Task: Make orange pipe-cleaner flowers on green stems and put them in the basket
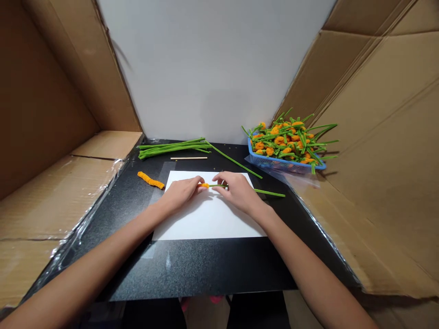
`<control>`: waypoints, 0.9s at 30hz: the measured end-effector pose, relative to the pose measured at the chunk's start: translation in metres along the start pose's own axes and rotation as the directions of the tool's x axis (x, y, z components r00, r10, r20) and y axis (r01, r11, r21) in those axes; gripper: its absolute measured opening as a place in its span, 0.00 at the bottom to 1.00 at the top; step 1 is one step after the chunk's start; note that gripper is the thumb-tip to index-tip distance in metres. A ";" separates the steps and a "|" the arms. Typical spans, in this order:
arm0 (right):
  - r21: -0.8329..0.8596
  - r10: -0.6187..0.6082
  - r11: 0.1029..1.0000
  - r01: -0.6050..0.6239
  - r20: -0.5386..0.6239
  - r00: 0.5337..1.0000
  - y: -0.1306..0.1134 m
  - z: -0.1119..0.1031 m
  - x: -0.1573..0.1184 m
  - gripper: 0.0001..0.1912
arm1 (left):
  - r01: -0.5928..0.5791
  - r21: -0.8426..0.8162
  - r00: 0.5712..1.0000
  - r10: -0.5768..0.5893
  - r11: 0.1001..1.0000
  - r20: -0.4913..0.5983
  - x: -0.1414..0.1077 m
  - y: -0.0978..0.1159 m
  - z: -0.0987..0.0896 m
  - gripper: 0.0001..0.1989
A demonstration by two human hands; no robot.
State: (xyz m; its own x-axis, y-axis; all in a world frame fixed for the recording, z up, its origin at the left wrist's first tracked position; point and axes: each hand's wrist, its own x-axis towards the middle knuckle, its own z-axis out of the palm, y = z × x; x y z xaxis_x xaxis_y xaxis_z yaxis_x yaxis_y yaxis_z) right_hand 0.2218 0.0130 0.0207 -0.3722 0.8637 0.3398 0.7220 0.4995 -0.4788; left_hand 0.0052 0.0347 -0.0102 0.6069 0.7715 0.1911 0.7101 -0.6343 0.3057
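My left hand (184, 189) pinches a small orange fuzzy coil (205, 185) between thumb and fingers, over a white sheet of paper (206, 219). From that coil a green pipe cleaner (270, 193) runs rightward through my right hand (236, 188). The right thumb and forefinger tips curve apart around the stem, while the remaining fingers are mostly hidden behind the hand. A longer wavy orange pipe-cleaner coil (151, 180) lies left of the paper.
A bundle of green pipe cleaners (171, 148) and a thin wooden stick (188, 158) lie at the back of the black table (219, 269). One loose green stem (235, 160) slants beside them. A blue basket (284, 163) heaped with orange-and-green pieces stands back right. Cardboard walls (387, 151) flank both sides.
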 end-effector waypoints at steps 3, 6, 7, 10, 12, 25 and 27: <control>0.021 0.039 0.999 -0.038 -0.036 0.999 0.003 -0.004 0.001 0.04 | 0.000 0.062 0.999 -0.002 0.998 0.035 0.000 -0.002 -0.003 0.17; 0.082 0.027 0.996 -0.023 -0.052 0.998 0.002 -0.002 0.002 0.05 | -0.026 0.085 0.998 0.021 0.996 0.055 0.000 0.000 -0.003 0.15; 0.095 0.015 0.995 -0.010 -0.048 0.999 0.001 -0.001 0.001 0.05 | -0.032 0.080 0.998 0.028 0.996 0.050 0.000 0.001 -0.002 0.14; 0.126 -0.015 0.992 0.021 -0.046 0.999 -0.004 0.004 0.000 0.05 | -0.057 0.038 0.998 0.056 0.998 0.023 -0.001 0.003 0.001 0.15; 0.143 -0.014 0.989 0.022 -0.052 0.999 -0.006 0.005 -0.001 0.05 | -0.067 0.008 0.998 0.067 0.998 0.006 -0.001 0.002 0.003 0.16; 0.329 0.075 0.943 -0.046 -0.078 0.994 0.000 0.006 0.001 0.05 | -0.079 -0.110 0.996 0.076 0.991 -0.037 0.001 -0.003 0.004 0.14; 0.341 0.079 0.939 -0.048 -0.075 0.994 -0.001 0.008 0.000 0.05 | -0.083 -0.113 0.997 0.081 0.990 -0.017 0.001 -0.002 0.005 0.13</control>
State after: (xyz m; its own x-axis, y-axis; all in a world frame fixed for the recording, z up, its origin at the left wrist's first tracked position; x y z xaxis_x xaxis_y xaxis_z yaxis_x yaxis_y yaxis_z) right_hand 0.2160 0.0130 0.0150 -0.2696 0.8928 0.3608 0.4973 0.4500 -0.7418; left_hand 0.0062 0.0369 -0.0152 0.6563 0.7182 0.2312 0.6128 -0.6862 0.3919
